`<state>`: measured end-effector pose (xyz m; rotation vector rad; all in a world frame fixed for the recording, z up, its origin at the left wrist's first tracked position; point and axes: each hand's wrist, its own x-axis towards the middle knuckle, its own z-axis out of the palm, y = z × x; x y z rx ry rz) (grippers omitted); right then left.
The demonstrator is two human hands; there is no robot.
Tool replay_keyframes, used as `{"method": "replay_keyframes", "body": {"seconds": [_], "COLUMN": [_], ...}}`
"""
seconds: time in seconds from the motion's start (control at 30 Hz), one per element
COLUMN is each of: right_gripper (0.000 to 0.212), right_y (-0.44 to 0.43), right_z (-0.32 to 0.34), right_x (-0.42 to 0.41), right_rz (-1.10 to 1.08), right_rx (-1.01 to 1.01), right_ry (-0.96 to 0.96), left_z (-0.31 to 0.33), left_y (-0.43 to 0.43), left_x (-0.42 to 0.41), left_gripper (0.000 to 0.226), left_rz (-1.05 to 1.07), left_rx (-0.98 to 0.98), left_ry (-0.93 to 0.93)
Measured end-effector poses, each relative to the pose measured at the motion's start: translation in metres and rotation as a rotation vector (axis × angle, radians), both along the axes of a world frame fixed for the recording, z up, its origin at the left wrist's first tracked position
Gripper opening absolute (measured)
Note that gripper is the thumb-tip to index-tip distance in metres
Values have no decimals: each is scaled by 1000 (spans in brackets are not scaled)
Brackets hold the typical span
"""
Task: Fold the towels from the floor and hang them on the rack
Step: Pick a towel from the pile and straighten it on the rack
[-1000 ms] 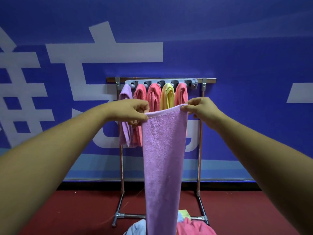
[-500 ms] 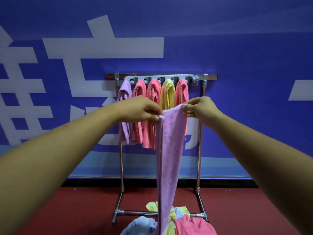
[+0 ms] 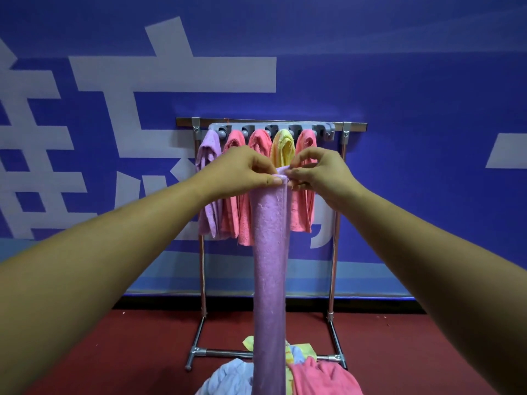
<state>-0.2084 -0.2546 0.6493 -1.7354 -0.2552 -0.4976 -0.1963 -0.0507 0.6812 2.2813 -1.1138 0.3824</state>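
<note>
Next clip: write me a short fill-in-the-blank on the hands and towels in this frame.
The left hand and right hand pinch the top of a long towel coloured ____.
The rack carries ____ hung towels.
The yellow towel hangs ____ from the rack's right end.
Missing: purple; five; second.

**Person: two arms, head view**

- Left forearm (image 3: pixel 114 246): bare along all of its visible length, up to the frame edge.
- Right forearm (image 3: pixel 413 238): likewise bare to the frame edge.
- Left grip (image 3: pixel 242 172): bare hand with a short, plain thumbnail.
- Right grip (image 3: pixel 319 178): bare hand whose visible nails are short and plain.
- Note: the wide lens makes both forearms look broader toward the lower corners.
</note>
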Motion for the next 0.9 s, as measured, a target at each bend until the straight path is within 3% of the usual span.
{"method": "replay_keyframes", "body": {"seconds": [0.27, 0.4, 0.53, 0.7, 0.9], "right_gripper": [13, 10, 6, 3, 11], "right_y": [15, 17, 20, 17, 4], "right_z": [5, 0, -3, -2, -9], "right_x": [-7, -4, -2, -2, 0], "right_rz": [230, 214, 150, 141, 118], "right_rx": [89, -94, -117, -55, -105], "right_ry": [37, 6, -18, 11, 80], "left_z": [1, 1, -1, -1, -6], "left_y": [5, 8, 8, 19, 32], "left_x": [6, 5, 5, 17, 28], "left_gripper": [22, 19, 22, 47, 23], "left_rz": [55, 56, 61, 58, 106], "left_rx": [-219, -227, -239, -38, 112], "left_ry": [99, 123, 153, 164, 112]}}
